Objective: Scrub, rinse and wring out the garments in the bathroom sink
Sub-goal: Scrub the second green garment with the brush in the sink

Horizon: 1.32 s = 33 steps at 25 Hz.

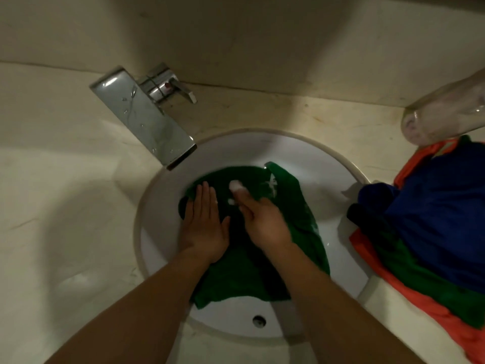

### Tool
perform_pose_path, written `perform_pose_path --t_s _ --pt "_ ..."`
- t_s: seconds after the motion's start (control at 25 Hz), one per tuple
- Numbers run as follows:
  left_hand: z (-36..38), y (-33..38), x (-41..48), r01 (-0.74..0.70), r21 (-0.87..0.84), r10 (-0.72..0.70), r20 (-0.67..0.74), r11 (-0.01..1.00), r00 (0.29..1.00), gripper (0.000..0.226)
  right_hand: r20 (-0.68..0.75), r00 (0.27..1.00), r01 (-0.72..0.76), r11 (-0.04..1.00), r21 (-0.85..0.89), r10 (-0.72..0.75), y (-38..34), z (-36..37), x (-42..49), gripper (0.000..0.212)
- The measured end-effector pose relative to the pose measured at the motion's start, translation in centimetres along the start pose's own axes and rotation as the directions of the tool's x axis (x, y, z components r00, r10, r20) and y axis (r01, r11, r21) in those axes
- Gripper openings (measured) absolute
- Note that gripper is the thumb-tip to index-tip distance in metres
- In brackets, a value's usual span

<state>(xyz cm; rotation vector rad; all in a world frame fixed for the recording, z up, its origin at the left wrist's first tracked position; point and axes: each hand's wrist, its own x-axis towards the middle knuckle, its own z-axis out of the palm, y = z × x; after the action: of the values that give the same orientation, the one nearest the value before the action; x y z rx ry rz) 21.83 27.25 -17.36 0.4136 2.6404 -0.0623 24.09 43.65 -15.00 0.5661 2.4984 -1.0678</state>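
Left grip: my left grip lies flat on the green garment, fingers straight and together, thumb out to the side, holding nothing.
Right grip: my right grip rests on the same cloth just beside the left, fingers pointing up and left. It is smeared by blur, so I cannot tell whether it pinches anything or only presses.
White patch: a pale blob sits at my right fingertips. Soap or foam, I cannot say which.
Green garment: wet and crumpled in the sink, partly covered by both my forearms. A pale print near its far edge is too blurred to read.
Sink: a white round basin with an overflow hole in the near wall. The drain is hidden under the cloth.
Faucet: a flat metal spout reaches over the far left rim.
Pile of garments: blue, orange and green cloth heaped on the surface to the right, cut off by the frame edge.
Clear container: a see-through vessel behind the pile, also cut off, its contents unclear.
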Motion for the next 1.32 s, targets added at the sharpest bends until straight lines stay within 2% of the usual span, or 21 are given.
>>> perform_pose_path --t_s 0.04,0.12,0.2,0.24,0.32,0.4,0.44,0.52,0.6,0.64,0.72,0.8,0.88,0.92,1.0,1.04,1.08,1.12,1.2,1.24,1.32 --pt "0.0 -0.1 0.2 0.006 0.014 -0.006 -0.009 1.0 1.0 0.074 -0.042 0.993 -0.113 0.992 -0.057 0.111 1.8 -2.3 0.7 0.03" --pt "0.0 0.2 -0.1 -0.019 0.018 0.019 0.01 1.0 1.0 0.073 -0.146 0.966 -0.237 0.953 -0.188 0.211 5.0 -7.4 -0.4 0.033" --pt "0.5 0.2 -0.3 -0.043 -0.03 0.043 -0.016 0.999 0.999 0.071 -0.209 0.944 -0.282 0.952 -0.116 0.254 4.1 -7.9 -1.6 0.039" --pt "0.6 0.1 -0.3 -0.05 -0.064 0.046 -0.059 0.997 0.997 0.07 -0.192 0.965 -0.186 0.982 -0.032 0.177 2.1 -5.8 -1.5 0.039" --pt "0.8 0.1 -0.1 -0.043 -0.073 0.035 -0.104 0.996 0.994 0.072 -0.023 0.992 0.121 0.993 0.013 -0.121 -1.2 0.6 -1.0 0.043" --pt "1.1 -0.3 0.2 -0.02 -0.058 0.013 -0.117 0.998 0.993 0.072 0.018 0.985 0.171 0.984 -0.052 -0.171 -1.3 1.4 -0.9 0.045" --pt "1.3 -0.4 0.2 -0.012 -0.046 0.007 -0.111 0.999 0.994 0.072 -0.025 0.999 0.044 0.995 -0.091 -0.046 0.1 -0.6 -0.3 0.04" --pt "0.8 -0.2 -0.1 -0.03 -0.05 0.028 -0.048 0.998 0.998 0.071 -0.128 0.958 -0.271 0.958 -0.096 0.258 4.1 -5.1 -0.4 0.035" --pt "1.0 -0.2 -0.3 -0.051 -0.043 0.049 -0.05 0.998 0.998 0.073 -0.221 0.927 -0.332 0.938 -0.098 0.304 4.5 -6.5 -1.8 0.041" --pt "0.9 -0.1 -0.4 -0.045 -0.034 0.042 -0.068 0.998 0.997 0.075 -0.215 0.945 -0.264 0.963 -0.061 0.245 2.8 -5.0 -1.9 0.044" --pt "0.7 0.0 -0.2 -0.034 -0.046 0.028 -0.118 0.998 0.993 0.075 -0.073 0.996 0.05 0.998 -0.027 -0.052 -1.1 0.2 -1.7 0.048" --pt "0.7 0.1 -0.2 -0.036 -0.044 0.03 -0.118 0.998 0.993 0.074 0.019 0.989 0.151 0.986 -0.07 -0.15 -2.4 1.9 -1.5 0.049" --pt "0.6 0.0 0.0 -0.006 -0.071 0.0 -0.086 0.997 0.996 0.07 -0.038 0.99 -0.137 0.984 -0.112 0.133 1.0 -2.1 0.0 0.034" --pt "0.4 0.1 -0.1 -0.007 -0.076 0.003 -0.05 0.997 0.999 0.07 -0.109 0.958 -0.278 0.951 -0.138 0.265 3.2 -4.5 -0.2 0.032" --pt "0.1 0.3 -0.2 -0.021 -0.045 0.021 0.014 0.999 1.0 0.071 -0.24 0.913 -0.366 0.921 -0.13 0.329 4.9 -7.0 -1.4 0.039" --pt "-0.2 0.3 -0.2 -0.017 -0.029 0.017 0.033 0.999 0.999 0.072 -0.26 0.909 -0.353 0.934 -0.063 0.326 3.3 -5.9 -1.7 0.043" --pt "-0.4 0.3 -0.1 -0.009 -0.018 0.01 0.045 1.0 0.999 0.072 -0.226 0.95 -0.222 0.975 -0.007 0.214 1.0 -3.6 -1.5 0.047" --pt "-0.6 0.3 0.0 -0.009 0.004 0.009 0.061 1.0 0.998 0.072 -0.155 0.988 -0.02 0.999 -0.03 0.015 -0.9 -0.2 -1.2 0.048" --pt "-0.6 -0.1 -0.1 -0.005 0.046 0.001 0.09 0.999 0.996 0.073 -0.025 0.981 0.189 0.972 -0.14 -0.195 -2.4 3.0 -2.0 0.048" --pt "-0.5 -0.2 -0.2 -0.001 0.037 -0.002 0.086 0.999 0.996 0.072 -0.001 0.983 0.182 0.969 -0.166 -0.185 -2.1 1.5 -1.8 0.048" --pt "-0.6 -0.3 -0.4 0.012 -0.017 -0.01 0.097 1.0 0.995 0.069 -0.049 0.986 -0.168 0.968 -0.187 0.162 1.7 -3.7 -0.1 0.035"
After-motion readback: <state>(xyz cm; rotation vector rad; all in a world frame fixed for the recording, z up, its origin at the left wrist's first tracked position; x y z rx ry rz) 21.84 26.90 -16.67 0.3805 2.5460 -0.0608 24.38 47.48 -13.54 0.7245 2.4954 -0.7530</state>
